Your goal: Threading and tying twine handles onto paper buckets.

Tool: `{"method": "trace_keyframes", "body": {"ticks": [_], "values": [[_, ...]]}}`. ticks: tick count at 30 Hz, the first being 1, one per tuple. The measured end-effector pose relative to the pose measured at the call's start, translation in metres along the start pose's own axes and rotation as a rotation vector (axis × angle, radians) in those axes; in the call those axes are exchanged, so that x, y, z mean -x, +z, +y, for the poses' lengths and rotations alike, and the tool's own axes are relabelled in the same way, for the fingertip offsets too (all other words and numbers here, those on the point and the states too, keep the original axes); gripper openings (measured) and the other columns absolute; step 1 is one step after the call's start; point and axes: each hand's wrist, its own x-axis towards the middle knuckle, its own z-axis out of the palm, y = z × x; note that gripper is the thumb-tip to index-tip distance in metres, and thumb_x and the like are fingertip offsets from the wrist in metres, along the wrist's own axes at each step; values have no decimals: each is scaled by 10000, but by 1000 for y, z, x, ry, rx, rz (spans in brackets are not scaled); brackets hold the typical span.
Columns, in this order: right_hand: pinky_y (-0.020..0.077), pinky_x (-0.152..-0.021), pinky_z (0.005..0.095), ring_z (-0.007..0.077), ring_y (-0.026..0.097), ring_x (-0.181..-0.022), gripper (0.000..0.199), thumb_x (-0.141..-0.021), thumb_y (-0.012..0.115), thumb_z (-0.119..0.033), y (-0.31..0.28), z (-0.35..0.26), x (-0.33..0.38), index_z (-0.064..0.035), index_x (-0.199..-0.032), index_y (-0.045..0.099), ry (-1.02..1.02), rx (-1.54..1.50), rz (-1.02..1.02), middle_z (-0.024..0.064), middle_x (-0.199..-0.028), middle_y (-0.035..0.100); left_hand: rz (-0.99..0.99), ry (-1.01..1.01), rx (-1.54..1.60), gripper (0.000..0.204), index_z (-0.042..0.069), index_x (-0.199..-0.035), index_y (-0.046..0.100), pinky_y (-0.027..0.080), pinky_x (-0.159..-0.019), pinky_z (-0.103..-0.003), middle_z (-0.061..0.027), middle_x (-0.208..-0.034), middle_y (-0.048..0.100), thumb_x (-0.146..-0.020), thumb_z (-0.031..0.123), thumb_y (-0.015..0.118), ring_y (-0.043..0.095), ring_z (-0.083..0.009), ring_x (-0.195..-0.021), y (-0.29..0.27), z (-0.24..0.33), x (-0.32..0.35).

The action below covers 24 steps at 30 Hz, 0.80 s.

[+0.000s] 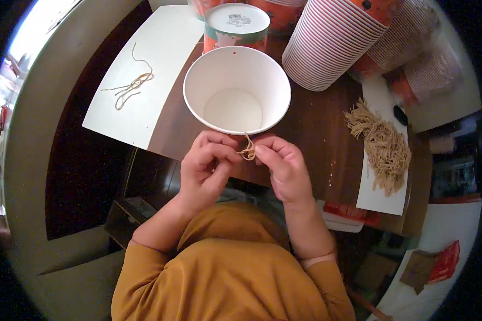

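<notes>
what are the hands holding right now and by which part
Both hands, left and right, pinch a short tan string at its looped end by the white paper cup rim.

A dark wooden table [326, 139] stood under dim, warm light, while daylight glared from a window [16, 59] at upper left. A pale curved surface [32, 176] and shadowed floor [85, 176] lay beside it.

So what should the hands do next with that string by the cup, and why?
Probably pull the string snug. Both hands, left and right, pinch a small loop of it right at the near rim of the white cup, so it looks like a knot being tied.
</notes>
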Motion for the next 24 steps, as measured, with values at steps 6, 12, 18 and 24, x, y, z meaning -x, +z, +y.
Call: {"method": "trace_keyframes", "body": {"ticks": [6,12,18,24], "values": [[455,-696,217,68,549,-770,130,-893,584,-126,7,2,2,-6,-871,628,-44,59,40,12,-855,622,-32,-159,-108,186,36,-909,669,386,-522,-191,-38,-883,569,-730,-14,686,501,-62,-647,2,17,0],[449,-696,218,73,544,-768,144,-874,607,-142,7,4,1,-3,-846,630,-218,319,89,17,-849,608,37,66,-346,153,40,-839,670,430,-508,-235,-61,-805,584,-696,21,721,546,-118,-609,5,10,-3],[451,-644,209,61,542,-712,135,-860,624,-145,12,-1,2,-10,-853,632,-26,52,63,9,-805,617,0,-42,-327,113,24,-769,621,416,-534,-219,-59,-782,571,-686,-9,691,536,-125,-648,6,16,-2],[451,-607,197,54,540,-660,123,-849,631,-142,10,-4,-3,-20,-857,631,110,-56,-1,-2,-772,624,-102,-206,-113,44,21,-733,598,380,-548,-206,-33,-795,547,-719,3,635,488,-87,-631,-1,13,-3]]}}
